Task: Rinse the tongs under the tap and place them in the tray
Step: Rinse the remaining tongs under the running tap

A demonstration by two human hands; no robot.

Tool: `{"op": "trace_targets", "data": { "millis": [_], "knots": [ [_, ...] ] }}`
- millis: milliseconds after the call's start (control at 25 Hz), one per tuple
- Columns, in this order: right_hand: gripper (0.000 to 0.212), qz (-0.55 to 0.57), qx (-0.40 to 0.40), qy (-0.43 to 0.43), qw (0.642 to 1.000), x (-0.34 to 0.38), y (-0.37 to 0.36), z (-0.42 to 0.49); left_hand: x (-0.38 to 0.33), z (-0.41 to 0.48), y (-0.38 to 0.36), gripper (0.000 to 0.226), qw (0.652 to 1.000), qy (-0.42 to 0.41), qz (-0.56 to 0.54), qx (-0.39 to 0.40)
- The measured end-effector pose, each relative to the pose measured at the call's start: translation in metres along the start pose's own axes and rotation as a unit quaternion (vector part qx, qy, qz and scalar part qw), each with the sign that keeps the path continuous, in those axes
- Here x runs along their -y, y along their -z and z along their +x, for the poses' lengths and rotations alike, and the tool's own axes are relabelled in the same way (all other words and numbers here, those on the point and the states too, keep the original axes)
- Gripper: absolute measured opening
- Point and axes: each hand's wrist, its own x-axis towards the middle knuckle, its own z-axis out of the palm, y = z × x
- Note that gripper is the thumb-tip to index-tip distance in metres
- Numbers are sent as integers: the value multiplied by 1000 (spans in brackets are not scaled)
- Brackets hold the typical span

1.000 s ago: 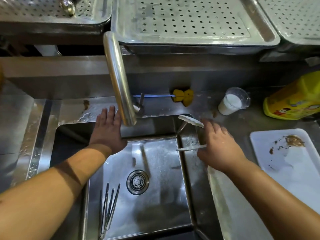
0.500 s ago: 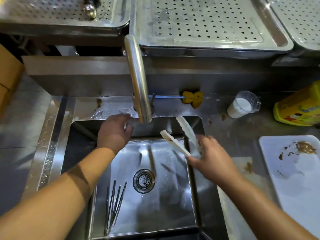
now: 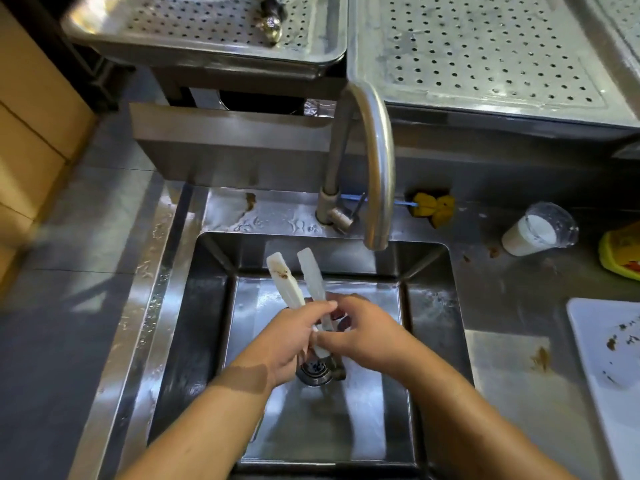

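Note:
White plastic tongs (image 3: 294, 282) point up and away over the steel sink (image 3: 207, 306), their two tips spread, with brown smears on the left arm. My left hand (image 3: 294, 337) grips the tongs from the left, fingers wrapped round the arms. My right hand (image 3: 363, 330) pinches their lower end from the right. Both hands meet above the drain (image 3: 315, 372). The curved steel tap (image 3: 377, 168) ends just right of the tong tips; no water stream is visible. Perforated steel trays (image 3: 485, 64) sit on the shelf behind.
A second perforated tray (image 3: 214, 26) at the back left holds a small metal object. A yellow sponge (image 3: 433, 207), a plastic cup of white liquid (image 3: 536, 233) and a yellow bottle (image 3: 620, 251) stand right of the tap. A soiled white board (image 3: 609, 368) lies at right.
My right hand carried the tongs from the sink's right rim to the middle of the basin. My left hand came away from the tap area and took hold of the tongs too.

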Motion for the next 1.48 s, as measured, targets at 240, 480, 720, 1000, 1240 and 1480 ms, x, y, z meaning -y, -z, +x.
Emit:
{"op": "trace_targets", "data": {
  "millis": [240,480,720,1000,1240,1480],
  "knots": [
    [34,51,-206,-104,972,28,67,75,-14,-11,33,22,999,24,23,32],
    [27,92,-256,-107,956,35,78,147,-9,-9,39,35,997,38,16,69],
    [40,158,-232,-124,952,18,68,151,2,2,40,52,997,43,42,55],
    [25,258,-101,-162,947,-7,-38,45,10,-2,29,49,989,81,103,68],
    [14,225,-155,-240,931,-33,-53,46,29,-11,17,28,986,100,110,81],
    [19,208,-152,-191,947,-55,-56,30,37,-18,10,54,975,98,193,47]
  ]
}}
